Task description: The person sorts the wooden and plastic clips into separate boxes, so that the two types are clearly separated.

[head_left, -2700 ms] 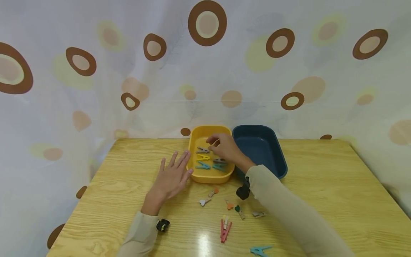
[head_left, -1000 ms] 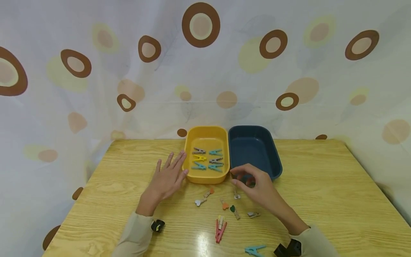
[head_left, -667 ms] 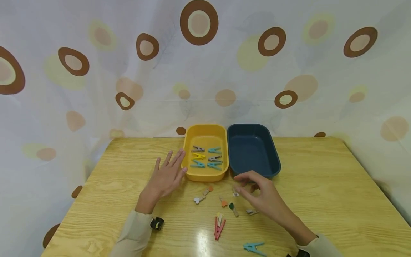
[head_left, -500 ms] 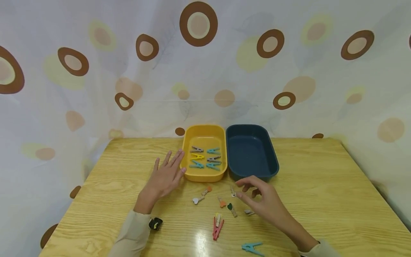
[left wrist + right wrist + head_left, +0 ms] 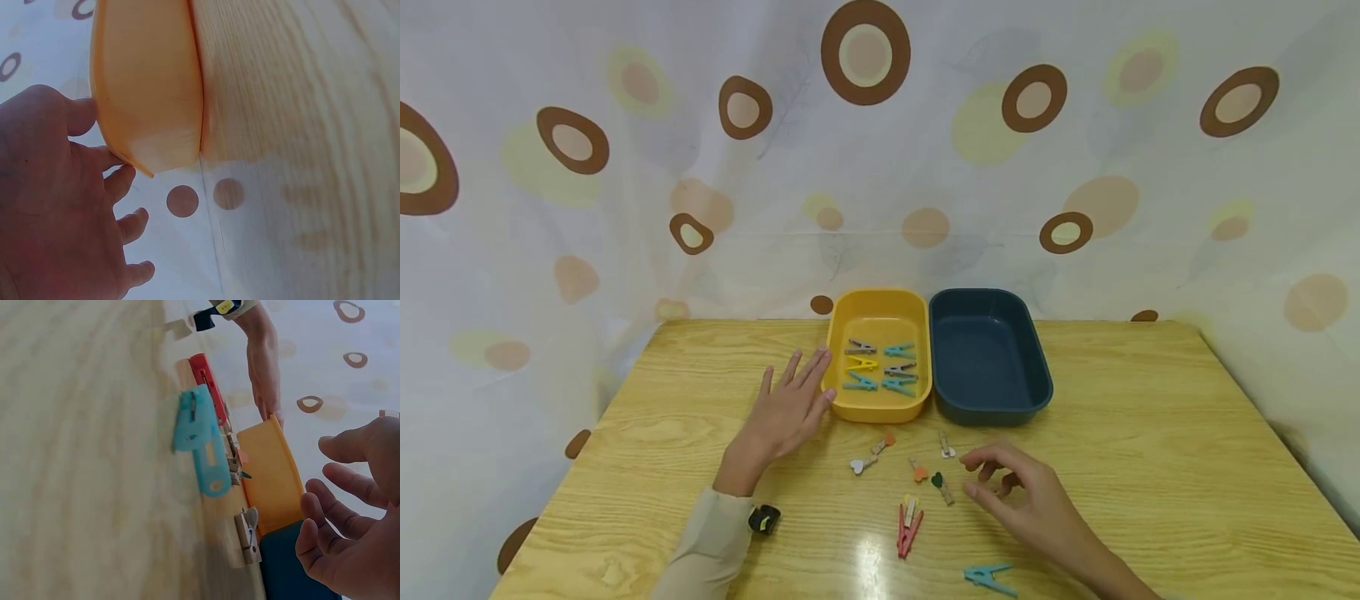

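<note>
On the worktop I see the green-heart clip and a white-heart clip lying nearest my right hand. That hand hovers over the wood, grip empty, thumb and index finger apart, the other fingers bent. Left of these two lie an orange-heart clip and, farther left, another white-heart and another orange-heart one. Closer to me, a yellow-heart clip reaches between the legs of a red clip, and a blue clip lies apart. Behind, six clips sit in two columns inside the yellow tray. My left hand, fingers spread, touches its left rim; the navy tray stands just beside it.
</note>
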The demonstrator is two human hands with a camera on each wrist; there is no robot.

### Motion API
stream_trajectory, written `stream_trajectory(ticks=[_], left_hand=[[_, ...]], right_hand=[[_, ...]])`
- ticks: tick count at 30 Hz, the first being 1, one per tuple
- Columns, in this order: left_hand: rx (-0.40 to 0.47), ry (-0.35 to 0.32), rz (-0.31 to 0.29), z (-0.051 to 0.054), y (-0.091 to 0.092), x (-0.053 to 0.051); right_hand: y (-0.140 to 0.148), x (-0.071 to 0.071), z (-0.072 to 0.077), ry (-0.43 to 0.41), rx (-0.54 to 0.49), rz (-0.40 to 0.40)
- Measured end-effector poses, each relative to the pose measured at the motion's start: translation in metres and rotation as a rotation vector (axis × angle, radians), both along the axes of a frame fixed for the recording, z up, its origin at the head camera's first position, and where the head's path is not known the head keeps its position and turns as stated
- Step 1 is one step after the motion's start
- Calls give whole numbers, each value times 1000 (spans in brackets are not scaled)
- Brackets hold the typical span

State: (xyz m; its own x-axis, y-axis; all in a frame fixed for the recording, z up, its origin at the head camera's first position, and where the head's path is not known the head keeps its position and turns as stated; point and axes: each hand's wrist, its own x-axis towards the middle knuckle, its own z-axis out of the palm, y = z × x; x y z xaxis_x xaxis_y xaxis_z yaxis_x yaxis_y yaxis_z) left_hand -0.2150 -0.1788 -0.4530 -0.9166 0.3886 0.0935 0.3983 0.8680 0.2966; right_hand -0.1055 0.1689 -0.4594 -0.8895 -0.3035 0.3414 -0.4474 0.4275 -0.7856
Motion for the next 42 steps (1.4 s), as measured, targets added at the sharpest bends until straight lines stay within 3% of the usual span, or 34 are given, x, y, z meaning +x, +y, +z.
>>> stream_trajectory(ticks=[10, 20, 33, 42], left_hand=[[-1, 1, 2, 0, -1, 1], [-2, 2, 6, -2, -1, 0], [14, -5, -7, -2, -2, 3], [22, -19, -8, -1, 0, 2]], right_hand=[[11, 20, -10, -7, 42, 47], [26, 34, -16, -141, 120, 69], [42, 52, -31, -139, 151, 161], [50, 54, -30, -161, 226, 188]])
